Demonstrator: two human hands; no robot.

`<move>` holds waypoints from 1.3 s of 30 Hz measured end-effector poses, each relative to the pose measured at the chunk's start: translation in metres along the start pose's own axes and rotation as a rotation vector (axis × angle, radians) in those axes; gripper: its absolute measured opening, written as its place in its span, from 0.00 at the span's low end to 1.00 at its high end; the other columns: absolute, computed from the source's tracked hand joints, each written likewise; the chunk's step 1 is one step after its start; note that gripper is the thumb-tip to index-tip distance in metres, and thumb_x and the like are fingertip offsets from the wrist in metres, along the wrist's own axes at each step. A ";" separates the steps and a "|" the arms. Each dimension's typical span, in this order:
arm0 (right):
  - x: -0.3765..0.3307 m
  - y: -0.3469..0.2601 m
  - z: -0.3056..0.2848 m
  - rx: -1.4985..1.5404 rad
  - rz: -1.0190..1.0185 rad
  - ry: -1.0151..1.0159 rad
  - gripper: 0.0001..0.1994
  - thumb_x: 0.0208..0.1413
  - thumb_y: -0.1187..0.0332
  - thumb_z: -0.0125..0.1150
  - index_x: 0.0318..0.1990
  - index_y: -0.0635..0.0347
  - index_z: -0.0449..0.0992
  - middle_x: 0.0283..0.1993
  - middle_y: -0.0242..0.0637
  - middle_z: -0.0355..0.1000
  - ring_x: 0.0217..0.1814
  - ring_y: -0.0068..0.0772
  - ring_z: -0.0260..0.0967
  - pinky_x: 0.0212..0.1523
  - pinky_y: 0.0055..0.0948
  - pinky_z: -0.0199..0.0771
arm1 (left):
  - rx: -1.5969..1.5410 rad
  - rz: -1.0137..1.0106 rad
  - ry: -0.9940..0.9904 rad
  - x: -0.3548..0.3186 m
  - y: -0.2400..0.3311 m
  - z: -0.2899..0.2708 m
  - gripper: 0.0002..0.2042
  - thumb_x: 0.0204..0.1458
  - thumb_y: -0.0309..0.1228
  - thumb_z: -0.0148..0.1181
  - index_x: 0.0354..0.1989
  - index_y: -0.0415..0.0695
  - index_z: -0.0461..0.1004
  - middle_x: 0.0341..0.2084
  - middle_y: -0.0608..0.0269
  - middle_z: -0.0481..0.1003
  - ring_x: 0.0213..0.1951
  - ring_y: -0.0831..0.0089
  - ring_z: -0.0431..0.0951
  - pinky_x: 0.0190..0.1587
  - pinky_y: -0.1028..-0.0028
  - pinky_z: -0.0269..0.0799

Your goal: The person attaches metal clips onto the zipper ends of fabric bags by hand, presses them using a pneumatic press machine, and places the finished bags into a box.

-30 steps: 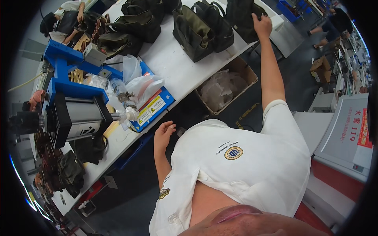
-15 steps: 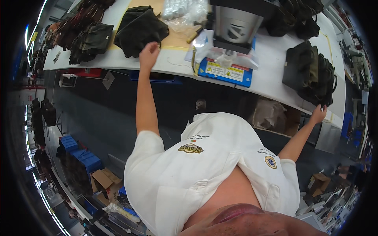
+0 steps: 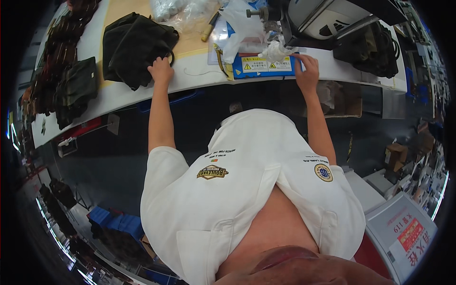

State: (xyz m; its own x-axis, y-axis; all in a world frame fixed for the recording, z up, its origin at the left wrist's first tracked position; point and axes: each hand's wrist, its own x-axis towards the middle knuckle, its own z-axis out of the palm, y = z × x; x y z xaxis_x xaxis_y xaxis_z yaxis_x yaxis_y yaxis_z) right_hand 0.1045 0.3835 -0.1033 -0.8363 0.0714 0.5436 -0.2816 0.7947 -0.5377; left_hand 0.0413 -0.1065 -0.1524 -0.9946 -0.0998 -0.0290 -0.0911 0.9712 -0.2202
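The left hand (image 3: pixel 161 71) rests with fingers curled on the near edge of a dark, soft-looking fabric bag (image 3: pixel 135 47) at the white worktable's (image 3: pixel 118 95) left, probably limp and best gripped by its looped handle, while the right hand (image 3: pixel 308 71), fingers spread, touches the blue base plate (image 3: pixel 261 65).

A grey machine (image 3: pixel 327 19) stands on the white workbench (image 3: pixel 123 97), with a crumpled clear plastic bag (image 3: pixel 178 12) on a tan mat (image 3: pixel 137 14). More dark bags (image 3: pixel 71 90) lie along the bench's left stretch (one olive), another (image 3: pixel 368 47) right of the machine. A cardboard box (image 3: pixel 396 154) sits on the floor.
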 end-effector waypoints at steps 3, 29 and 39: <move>0.023 0.010 0.040 -0.131 -0.173 -0.052 0.07 0.46 0.72 0.64 0.35 0.58 0.78 0.38 0.39 0.75 0.46 0.47 0.69 0.47 0.39 0.70 | -0.030 -0.002 -0.048 0.000 0.005 -0.014 0.13 0.43 0.30 0.60 0.39 0.46 0.73 0.37 0.61 0.76 0.43 0.59 0.77 0.41 0.54 0.66; 0.065 0.034 0.091 0.313 -0.085 -0.805 0.13 0.50 0.66 0.64 0.43 0.59 0.78 0.43 0.34 0.74 0.41 0.26 0.71 0.45 0.27 0.72 | -0.933 -0.094 0.281 -0.043 0.002 -0.153 0.25 0.43 0.34 0.67 0.53 0.45 0.73 0.35 0.58 0.79 0.38 0.66 0.79 0.43 0.69 0.73; 0.077 0.067 0.100 0.537 0.061 -0.821 0.13 0.55 0.66 0.58 0.46 0.61 0.75 0.44 0.39 0.73 0.44 0.32 0.70 0.49 0.29 0.71 | -0.758 0.165 -0.027 -0.031 -0.011 -0.182 0.28 0.44 0.36 0.69 0.56 0.45 0.71 0.37 0.55 0.78 0.40 0.64 0.78 0.45 0.69 0.72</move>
State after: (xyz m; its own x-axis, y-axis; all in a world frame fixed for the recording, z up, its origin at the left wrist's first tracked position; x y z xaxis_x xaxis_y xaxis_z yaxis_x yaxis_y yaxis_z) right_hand -0.0258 0.3820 -0.1619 -0.8664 -0.4993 -0.0027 -0.2331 0.4092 -0.8822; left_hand 0.0642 -0.0746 0.0284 -0.9975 0.0636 -0.0296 0.0393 0.8556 0.5161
